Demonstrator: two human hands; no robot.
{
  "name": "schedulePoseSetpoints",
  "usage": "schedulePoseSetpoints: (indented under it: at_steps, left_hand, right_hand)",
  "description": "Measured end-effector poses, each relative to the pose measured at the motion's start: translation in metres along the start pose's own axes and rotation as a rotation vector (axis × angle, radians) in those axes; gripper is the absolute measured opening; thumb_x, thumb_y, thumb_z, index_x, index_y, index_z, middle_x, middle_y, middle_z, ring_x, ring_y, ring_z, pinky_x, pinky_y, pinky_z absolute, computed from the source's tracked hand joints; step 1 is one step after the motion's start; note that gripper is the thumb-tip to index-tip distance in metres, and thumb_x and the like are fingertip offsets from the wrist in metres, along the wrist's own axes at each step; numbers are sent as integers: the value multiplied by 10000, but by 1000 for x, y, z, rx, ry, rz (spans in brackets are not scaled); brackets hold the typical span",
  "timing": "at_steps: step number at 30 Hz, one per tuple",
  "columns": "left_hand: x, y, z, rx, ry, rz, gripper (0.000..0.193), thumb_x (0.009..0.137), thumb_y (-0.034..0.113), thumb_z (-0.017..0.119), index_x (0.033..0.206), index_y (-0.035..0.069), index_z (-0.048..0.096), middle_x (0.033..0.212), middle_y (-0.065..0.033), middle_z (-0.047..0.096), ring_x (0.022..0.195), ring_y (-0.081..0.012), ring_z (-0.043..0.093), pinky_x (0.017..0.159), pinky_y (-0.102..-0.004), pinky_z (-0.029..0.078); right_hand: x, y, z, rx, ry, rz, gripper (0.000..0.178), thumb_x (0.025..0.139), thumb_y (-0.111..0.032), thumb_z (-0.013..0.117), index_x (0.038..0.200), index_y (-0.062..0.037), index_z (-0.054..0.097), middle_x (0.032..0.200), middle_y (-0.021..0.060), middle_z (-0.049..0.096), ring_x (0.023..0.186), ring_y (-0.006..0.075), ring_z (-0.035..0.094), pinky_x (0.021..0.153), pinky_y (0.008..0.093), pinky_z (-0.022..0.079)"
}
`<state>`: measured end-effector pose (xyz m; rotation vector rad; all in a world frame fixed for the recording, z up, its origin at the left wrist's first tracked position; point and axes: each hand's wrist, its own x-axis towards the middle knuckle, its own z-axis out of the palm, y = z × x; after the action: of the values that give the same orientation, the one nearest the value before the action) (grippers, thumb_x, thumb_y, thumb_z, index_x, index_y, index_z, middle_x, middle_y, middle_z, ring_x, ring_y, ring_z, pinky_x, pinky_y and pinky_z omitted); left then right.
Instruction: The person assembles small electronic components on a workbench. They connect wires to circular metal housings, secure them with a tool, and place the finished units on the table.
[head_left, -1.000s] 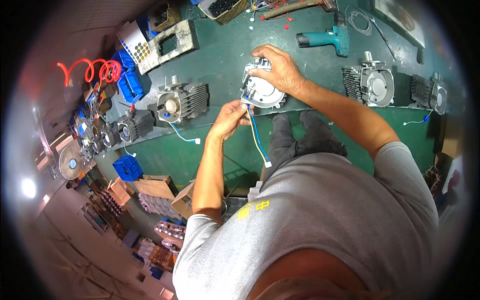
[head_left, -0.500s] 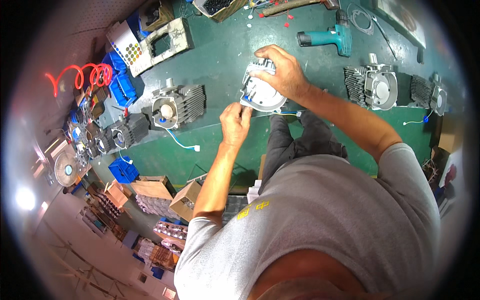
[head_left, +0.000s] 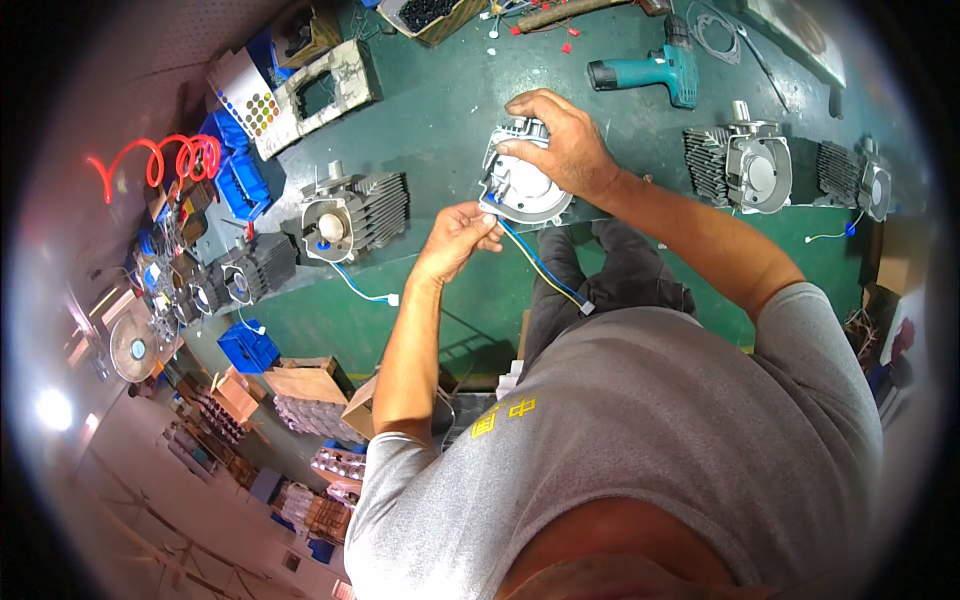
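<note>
one metal casing (head_left: 528, 190) is held at the centre of the frame, its round cup turned up toward the view and its narrower end pointed to the top. that upper end is gripped by the right hand (head_left: 568, 145), with thumb and fingers closed over it. from the casing's lower left edge, a thin wire (head_left: 541, 264) is run down and to the right, ended by a white plug (head_left: 587, 308). the wire's root is neared by the left hand (head_left: 460, 242), its fingertips drawn close together; whether the wire is pinched cannot be told. pale, smooth metal is shown in the cup, while blue and whitish strands are seen in the wire. rows of thin ridges are shown on the finned casing (head_left: 380, 205), left of centre, on the dull green bench (head_left: 440, 110).
</note>
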<state>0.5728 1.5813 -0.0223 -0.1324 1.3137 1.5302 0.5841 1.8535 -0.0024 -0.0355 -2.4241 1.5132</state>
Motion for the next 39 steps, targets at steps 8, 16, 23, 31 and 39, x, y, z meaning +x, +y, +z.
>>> schedulePoseSetpoints:
  at_steps: [8,16,23,31,39]
  left_hand:
    - [-1,2,36,1121,465,659,268,895,147,786,784,-7,597,718,-162,604,660,-323,614,598,-454,466]
    - [-6,4,28,857,345,340,325,961,232,740,807,-20,605,669,-119,589,628,-241,589,585,-437,443]
    - [-10,12,19,410,83,143,299,1091,252,566,962,3,668,795,-15,641,693,-107,560,637,-272,479]
    - [-4,-20,20,-546,-110,-53,249,1058,295,608,1001,53,616,733,-19,551,624,-129,487,550,-256,388]
    - [-6,-19,17,-297,-74,-11,297,1074,307,589,1103,15,639,927,-71,683,817,-170,678,697,-311,590]
  right_hand:
    - [5,4,-3,24,5,-9,434,786,-139,880,1126,36,676,1150,161,709,1077,307,703,941,373,563]
    - [4,-2,-1,8,-19,15,439,797,-176,874,1132,27,677,1164,163,705,1093,311,696,952,384,558]
    - [2,1,2,11,-22,-22,429,794,-184,878,1113,22,677,1157,167,705,1087,322,694,952,394,556]
    - [3,-1,1,3,-14,-63,405,787,-251,854,1082,-31,686,1096,122,705,1025,339,685,892,412,559]
    - [5,5,-2,11,-71,-36,436,798,-198,879,1116,18,673,1165,160,706,1098,323,696,946,391,556]
